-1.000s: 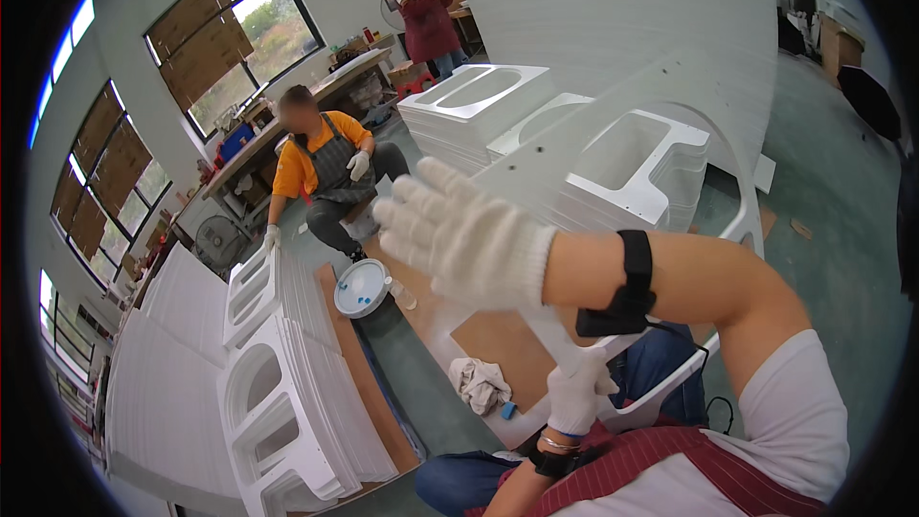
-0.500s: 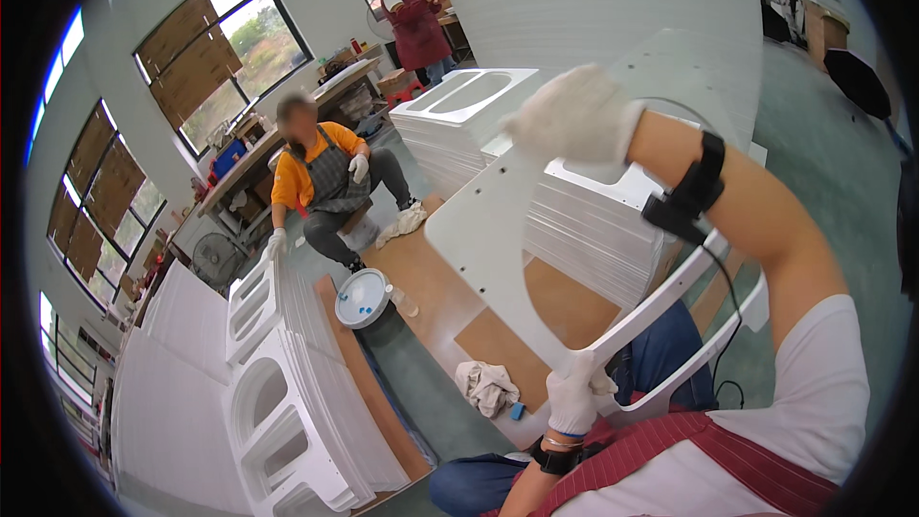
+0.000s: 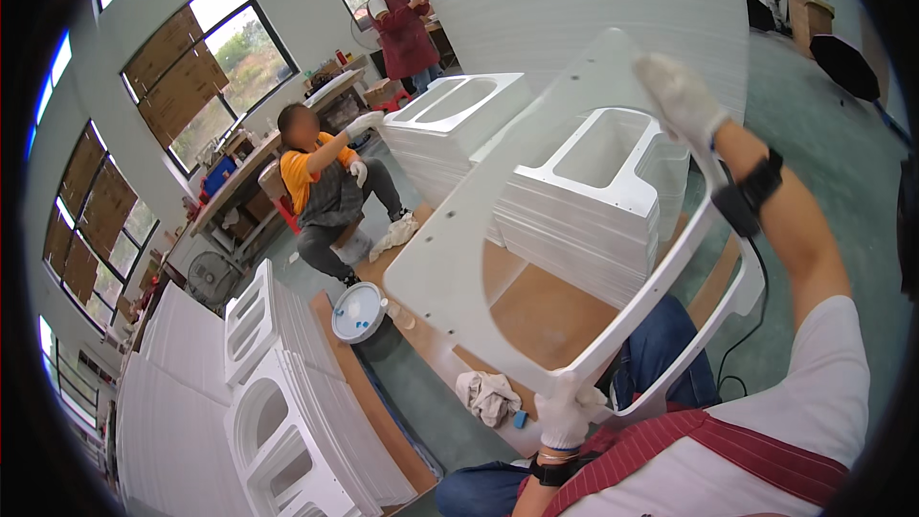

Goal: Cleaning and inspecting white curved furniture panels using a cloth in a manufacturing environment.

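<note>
A large white panel with wide cut-outs (image 3: 450, 273) stands tilted in front of me, small dark holes dotted over its face. My left hand (image 3: 567, 410), in a white glove, is closed round its lower edge near my lap. At the panel's upper right edge is my right hand (image 3: 678, 96), gloved too, its fingers bunched together against the rim. Whether a small thing lies under those fingers is hidden. Beyond the left hand, a crumpled off-white cloth (image 3: 488, 396) and a small blue block (image 3: 520, 418) lie on the floor covering.
Stacks of similar white panels stand at left (image 3: 278, 421) and behind my panel (image 3: 574, 235). A white round-lidded bucket (image 3: 358, 314) sits mid-floor beside brown board. A seated co-worker in orange (image 3: 325, 182) reaches toward a far stack; another person (image 3: 402, 29) stands behind.
My right hand has moved right, from over the panel's upper part to its right edge. The panel's top has tilted into clearer view. The seated co-worker has raised an arm toward the far stack.
</note>
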Action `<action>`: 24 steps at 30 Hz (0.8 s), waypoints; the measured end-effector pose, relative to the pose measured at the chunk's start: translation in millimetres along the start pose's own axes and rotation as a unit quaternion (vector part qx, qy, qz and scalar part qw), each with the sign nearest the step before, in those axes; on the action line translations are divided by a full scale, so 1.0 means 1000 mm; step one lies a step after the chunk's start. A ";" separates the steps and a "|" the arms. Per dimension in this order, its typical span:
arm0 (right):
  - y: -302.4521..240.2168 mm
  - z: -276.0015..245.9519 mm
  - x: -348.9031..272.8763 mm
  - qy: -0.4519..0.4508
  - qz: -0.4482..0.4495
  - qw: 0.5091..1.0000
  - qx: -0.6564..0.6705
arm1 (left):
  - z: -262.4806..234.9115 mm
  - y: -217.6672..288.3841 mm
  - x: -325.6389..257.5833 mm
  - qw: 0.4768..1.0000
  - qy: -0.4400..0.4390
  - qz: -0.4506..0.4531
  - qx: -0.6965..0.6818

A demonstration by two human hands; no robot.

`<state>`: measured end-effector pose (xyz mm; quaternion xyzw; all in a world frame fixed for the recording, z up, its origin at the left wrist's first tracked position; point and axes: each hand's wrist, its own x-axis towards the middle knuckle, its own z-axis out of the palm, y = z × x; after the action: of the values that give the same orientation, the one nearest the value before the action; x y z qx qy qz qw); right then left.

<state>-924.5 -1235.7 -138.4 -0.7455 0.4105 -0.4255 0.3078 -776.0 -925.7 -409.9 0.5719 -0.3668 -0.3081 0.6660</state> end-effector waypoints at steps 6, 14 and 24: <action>0.125 0.017 -0.081 -0.080 -0.051 0.994 -0.048 | -0.030 -0.006 -0.002 0.928 0.112 -0.081 -0.345; 0.173 0.024 -0.115 -0.206 0.254 0.940 0.094 | -0.077 0.051 0.010 0.908 0.245 0.048 -0.337; 0.066 0.161 -0.172 -0.540 0.089 0.707 0.447 | -0.099 0.062 -0.010 0.838 0.199 0.065 -0.503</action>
<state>-856.5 -1098.5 -329.5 -0.5829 0.0002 -0.0549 0.8107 -698.8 -854.8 -357.5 0.1815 -0.0574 -0.2856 0.9392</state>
